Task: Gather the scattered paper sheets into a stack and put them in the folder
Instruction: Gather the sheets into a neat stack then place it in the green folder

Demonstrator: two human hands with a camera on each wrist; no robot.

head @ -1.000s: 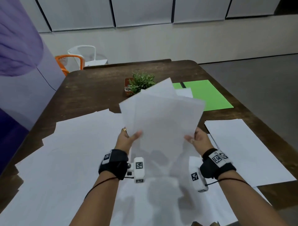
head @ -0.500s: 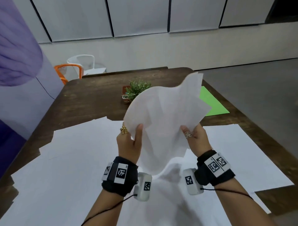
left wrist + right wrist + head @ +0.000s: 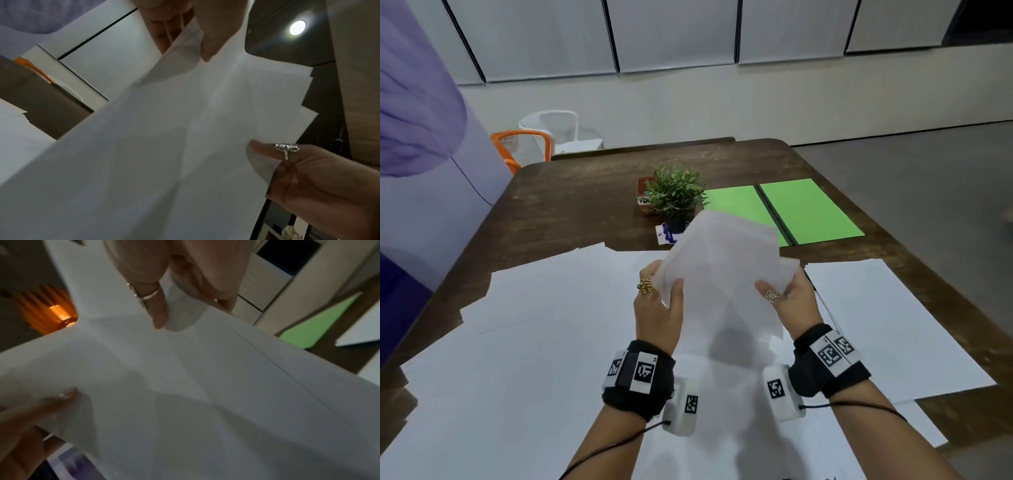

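A bundle of white paper sheets [image 3: 722, 274] is held above the table, its edges uneven. My left hand [image 3: 659, 308] pinches its left edge, thumb on the near face. My right hand [image 3: 787, 298] pinches the right edge the same way. The left wrist view shows the sheets [image 3: 185, 129] from below with the left hand [image 3: 185, 32] at top and the right hand's thumb [image 3: 267, 151] on the paper. In the right wrist view the right hand [image 3: 174, 296] grips the sheets [image 3: 205, 386]. An open green folder [image 3: 791, 212] lies flat at the far right of the table.
More white sheets [image 3: 534, 325] cover the near and left table, and another pile [image 3: 887, 325] lies at the right. A small potted plant [image 3: 674, 195] stands next to the folder. Chairs [image 3: 527, 144] stand beyond the far left corner of the wooden table [image 3: 585, 198].
The held bundle has come down and flatter, from raised and curled to lower over the table. The folder, hidden behind the sheets before, now shows fully.
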